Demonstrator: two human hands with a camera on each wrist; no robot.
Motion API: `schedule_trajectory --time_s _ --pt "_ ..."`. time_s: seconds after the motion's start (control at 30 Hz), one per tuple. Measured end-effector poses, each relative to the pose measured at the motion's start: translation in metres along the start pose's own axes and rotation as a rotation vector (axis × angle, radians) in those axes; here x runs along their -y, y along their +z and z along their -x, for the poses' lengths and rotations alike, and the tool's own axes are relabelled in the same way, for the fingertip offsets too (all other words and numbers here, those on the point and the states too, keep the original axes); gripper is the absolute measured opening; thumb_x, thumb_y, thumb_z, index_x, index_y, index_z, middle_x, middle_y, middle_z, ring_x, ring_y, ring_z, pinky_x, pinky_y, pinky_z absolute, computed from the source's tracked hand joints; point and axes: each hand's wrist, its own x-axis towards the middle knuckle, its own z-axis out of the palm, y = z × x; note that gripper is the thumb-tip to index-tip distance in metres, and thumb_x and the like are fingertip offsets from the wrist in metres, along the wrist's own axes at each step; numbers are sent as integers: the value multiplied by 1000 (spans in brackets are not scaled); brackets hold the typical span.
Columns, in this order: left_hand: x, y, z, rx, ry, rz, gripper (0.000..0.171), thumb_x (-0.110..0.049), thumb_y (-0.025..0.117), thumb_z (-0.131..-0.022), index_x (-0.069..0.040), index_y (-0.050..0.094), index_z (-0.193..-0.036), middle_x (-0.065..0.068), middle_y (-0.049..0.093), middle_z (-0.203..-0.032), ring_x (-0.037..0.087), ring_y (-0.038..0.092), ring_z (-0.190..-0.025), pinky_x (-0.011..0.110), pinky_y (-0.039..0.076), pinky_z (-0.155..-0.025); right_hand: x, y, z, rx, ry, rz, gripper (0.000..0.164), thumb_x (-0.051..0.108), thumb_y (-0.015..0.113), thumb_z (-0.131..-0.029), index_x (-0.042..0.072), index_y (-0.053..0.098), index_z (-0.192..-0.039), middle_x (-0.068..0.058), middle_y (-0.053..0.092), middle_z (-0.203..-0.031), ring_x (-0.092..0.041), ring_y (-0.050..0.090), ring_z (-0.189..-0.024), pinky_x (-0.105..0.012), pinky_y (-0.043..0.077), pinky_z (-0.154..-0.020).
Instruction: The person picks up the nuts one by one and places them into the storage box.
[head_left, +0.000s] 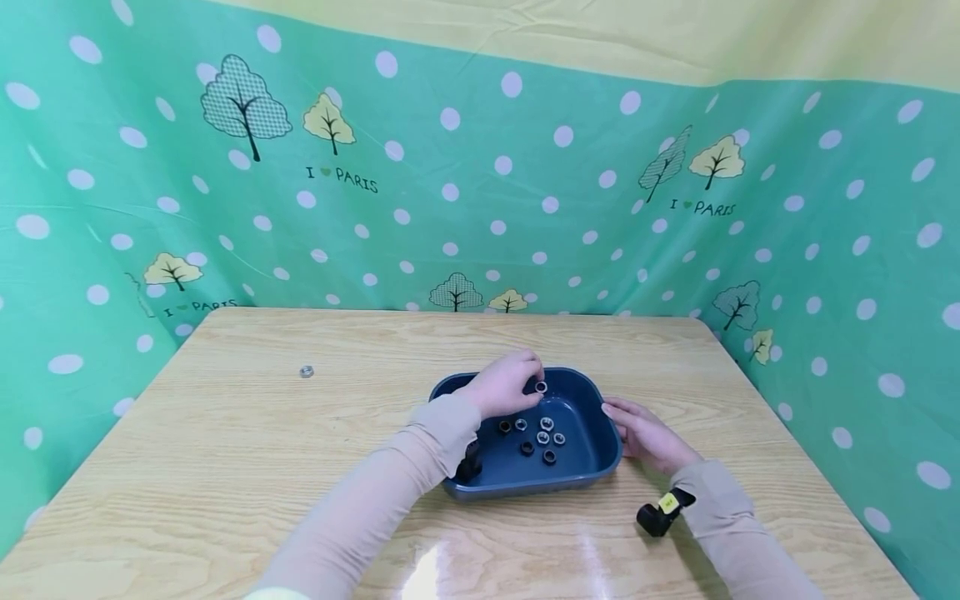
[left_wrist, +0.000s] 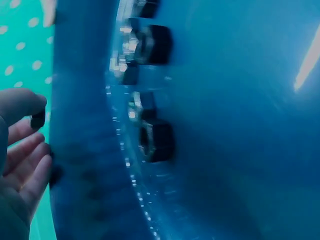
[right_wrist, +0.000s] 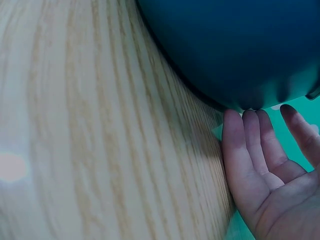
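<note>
My left hand (head_left: 508, 385) reaches over the far part of a dark blue plastic tub (head_left: 450, 385). Between thumb and index finger it pinches a nut (head_left: 542, 387), which shows as a dark piece (left_wrist: 37, 119) in the left wrist view. On the tub floor lie several hex nuts, some silver (head_left: 547, 424) and some black (head_left: 550, 457). Straight fingers of my right hand (head_left: 647, 433) rest against the tub's right outer wall; in the right wrist view the fingertips (right_wrist: 233, 117) meet the curved side (right_wrist: 240, 55).
A lone silver nut (head_left: 307, 372) lies far left on the wood-grain table (head_left: 225, 450). A green dotted cloth (head_left: 480, 192) hangs behind the table and along both sides. Small black wrist cameras (head_left: 657, 518) are strapped to the sleeves.
</note>
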Motion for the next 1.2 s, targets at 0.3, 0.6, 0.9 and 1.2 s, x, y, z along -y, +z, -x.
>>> schedule_trajectory --time_s 0.3,0.6,0.9,1.2 --pt "-8 12 -9 88 31 -115 17 -26 64 -89 -14 66 -101 -1 58 -113 10 56 -95 24 49 -84 4 -2 0 19 -28 -10 68 33 46 -99 -9 18 -144 7 68 -103 -5 66 -90 -32 55 -78" --pt "-14 23 -13 77 -36 -61 21 -28 66 -88 -14 67 -103 -2 59 -109 7 57 -86 20 49 -77 7 -1 -2 -5 -15 16 70 35 47 -98 -7 17 -145 -3 66 -115 -7 65 -94 -35 53 -83" --pt "-19 34 -23 50 -57 -28 19 -29 67 -86 -14 67 -99 -3 57 -102 6 54 -78 18 48 -72 6 -4 -2 18 -27 13 68 35 46 -99 -8 18 -144 -1 68 -111 -9 66 -93 -35 54 -81" --pt "-21 46 -22 65 -75 -75 16 -28 68 -85 -15 68 -94 -5 57 -94 5 53 -74 17 47 -68 -3 -1 0 29 -16 -5 66 35 46 -99 -8 22 -143 0 69 -108 -10 67 -92 -35 54 -79"
